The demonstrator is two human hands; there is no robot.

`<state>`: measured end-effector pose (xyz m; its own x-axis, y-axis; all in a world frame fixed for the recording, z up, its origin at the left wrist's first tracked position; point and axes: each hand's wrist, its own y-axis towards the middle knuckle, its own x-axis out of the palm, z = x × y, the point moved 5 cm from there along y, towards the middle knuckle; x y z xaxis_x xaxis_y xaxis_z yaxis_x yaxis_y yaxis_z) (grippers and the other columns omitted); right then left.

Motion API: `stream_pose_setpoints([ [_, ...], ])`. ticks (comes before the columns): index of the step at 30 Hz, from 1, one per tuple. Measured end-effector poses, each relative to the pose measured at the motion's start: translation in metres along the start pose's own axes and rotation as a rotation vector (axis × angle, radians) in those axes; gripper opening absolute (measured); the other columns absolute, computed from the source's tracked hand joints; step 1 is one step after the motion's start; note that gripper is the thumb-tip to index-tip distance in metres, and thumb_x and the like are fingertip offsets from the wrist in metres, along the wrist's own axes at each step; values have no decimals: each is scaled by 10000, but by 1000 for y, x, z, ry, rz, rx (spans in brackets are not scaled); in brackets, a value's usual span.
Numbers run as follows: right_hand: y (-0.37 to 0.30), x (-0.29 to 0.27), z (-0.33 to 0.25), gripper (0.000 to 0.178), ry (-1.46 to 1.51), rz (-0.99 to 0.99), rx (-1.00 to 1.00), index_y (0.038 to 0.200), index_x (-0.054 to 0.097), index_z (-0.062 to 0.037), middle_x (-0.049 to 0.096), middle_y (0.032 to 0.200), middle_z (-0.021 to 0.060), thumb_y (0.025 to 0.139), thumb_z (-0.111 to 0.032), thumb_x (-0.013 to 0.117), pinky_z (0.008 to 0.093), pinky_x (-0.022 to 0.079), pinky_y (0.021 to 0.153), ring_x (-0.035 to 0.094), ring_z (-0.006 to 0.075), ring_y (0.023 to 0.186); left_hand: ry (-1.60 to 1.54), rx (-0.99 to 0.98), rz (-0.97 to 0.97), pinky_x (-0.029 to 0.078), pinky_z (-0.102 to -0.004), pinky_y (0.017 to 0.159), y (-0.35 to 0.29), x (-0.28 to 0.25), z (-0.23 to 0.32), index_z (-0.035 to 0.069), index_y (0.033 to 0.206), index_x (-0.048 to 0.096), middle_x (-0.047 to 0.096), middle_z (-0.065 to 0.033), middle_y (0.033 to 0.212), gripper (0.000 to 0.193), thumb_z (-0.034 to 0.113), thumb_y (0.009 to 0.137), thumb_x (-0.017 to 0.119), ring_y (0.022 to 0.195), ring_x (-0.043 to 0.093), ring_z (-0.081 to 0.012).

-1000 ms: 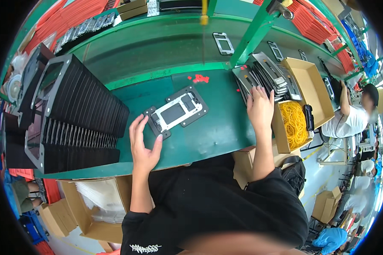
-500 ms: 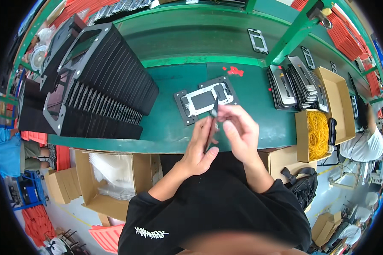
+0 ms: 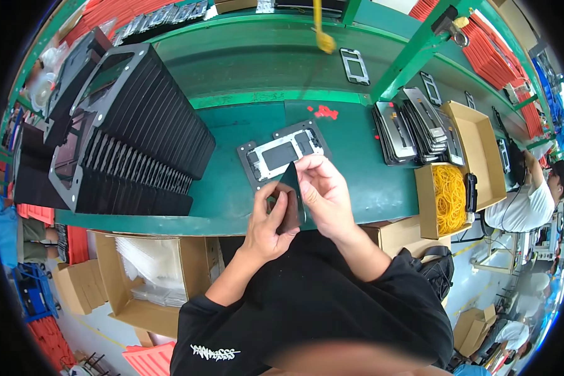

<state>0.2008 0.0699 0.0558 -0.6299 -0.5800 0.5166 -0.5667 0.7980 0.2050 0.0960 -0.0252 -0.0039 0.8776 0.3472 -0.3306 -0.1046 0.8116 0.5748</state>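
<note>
A thin, dark, glossy panel (image 3: 289, 202), like a phone screen, is held up on edge in front of my body. My left hand (image 3: 266, 225) is closed on its left side, thumb and fingers curled against it. My right hand (image 3: 326, 195) pinches its upper right edge. Just beyond the hands, a phone frame (image 3: 308, 148), silver with dark areas, sits in a dark grey holding plate (image 3: 249, 165) on the green table (image 3: 351, 188). Small red pieces (image 3: 324, 112) lie behind that plate.
A tall stack of black trays (image 3: 150, 119) stands at left. On the right are stacked phone parts (image 3: 426, 128) and a cardboard box (image 3: 426, 207) of yellow rubber bands (image 3: 450, 200). A green post (image 3: 413, 53) rises at the back. A co-worker in white (image 3: 526, 203) is at far right.
The panel has turned from nearly edge-on to show more of its glossy face. My right fingers have closed on its upper edge. The whole view has shifted, and a yellow hanging object appears at the top.
</note>
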Motion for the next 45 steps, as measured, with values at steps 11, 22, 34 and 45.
stream_pose_setpoints([
  [11,-23,-5,3,147,5,85,-36,1123,581,-38,557,1053,14,1028,-104,671,241,463,829,544,79,929,51,154,69,573,-377,792,10,0,9,290,1577,447,492,-182,1429,1012,-104,707,781,985,671,-310],
  [22,59,-61,-37,127,-469,-35,-129,962,617,-42,617,886,18,996,-146,681,262,474,716,574,108,781,-444,-312,-119,581,-368,661,-1,-26,-14,52,1601,349,497,-214,1503,647,343,1045,510,985,685,-278],
  [34,92,-94,-20,124,-1047,159,-190,1047,696,-17,630,773,-42,964,-108,714,215,449,592,574,36,674,-998,-616,85,608,-371,555,10,-48,-16,-14,1592,293,445,-232,1564,863,663,1076,145,973,712,-331],
  [45,49,-35,-6,346,-499,-951,751,1349,676,-70,681,878,-24,1008,-126,678,225,541,643,652,50,731,-1087,-532,-28,610,-334,605,50,-35,-11,10,1585,340,544,-206,1464,782,612,1095,238,967,708,-306],
])
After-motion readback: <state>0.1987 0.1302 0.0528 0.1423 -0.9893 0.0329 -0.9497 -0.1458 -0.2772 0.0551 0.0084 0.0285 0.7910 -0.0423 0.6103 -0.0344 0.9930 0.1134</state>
